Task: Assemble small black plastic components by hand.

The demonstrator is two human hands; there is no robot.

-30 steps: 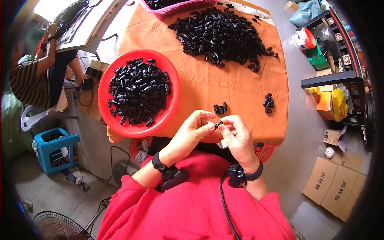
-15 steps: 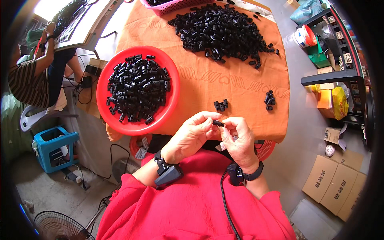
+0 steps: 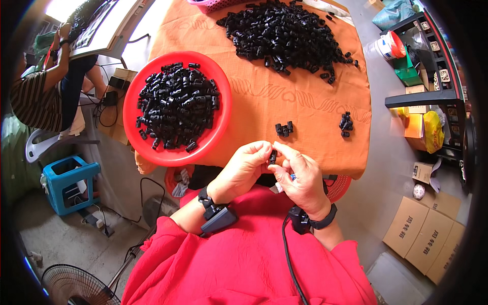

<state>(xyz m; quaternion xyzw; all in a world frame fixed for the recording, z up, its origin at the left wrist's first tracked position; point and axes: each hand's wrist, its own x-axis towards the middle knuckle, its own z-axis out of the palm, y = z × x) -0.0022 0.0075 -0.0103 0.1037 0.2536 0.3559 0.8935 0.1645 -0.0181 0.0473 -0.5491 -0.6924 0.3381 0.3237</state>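
My left hand (image 3: 247, 165) and my right hand (image 3: 300, 175) meet over the near edge of the orange tablecloth. Between their fingertips is a small black cylindrical plastic part (image 3: 273, 156), held upright and gripped from both sides. A bit of something blue and white shows by my right fingers, too small to make out. Just beyond my hands lies a small cluster of black parts (image 3: 284, 129). Another little cluster (image 3: 346, 124) sits to its right. On the left, a red basin (image 3: 221, 122) holds a heap of similar black parts (image 3: 178, 109).
A large loose pile of black parts (image 3: 284, 38) covers the far side of the orange-covered table (image 3: 254, 109), beside a pink basket (image 3: 213, 5). Another person (image 3: 46, 96) works at a table at far left. A blue stool (image 3: 71, 185), fan (image 3: 76, 287), cartons (image 3: 427, 239) and black shelf (image 3: 422, 99) surround me.
The black part has turned from lying roughly level to standing upright between my fingers. My right fingers have shifted around it. The view has moved slightly.
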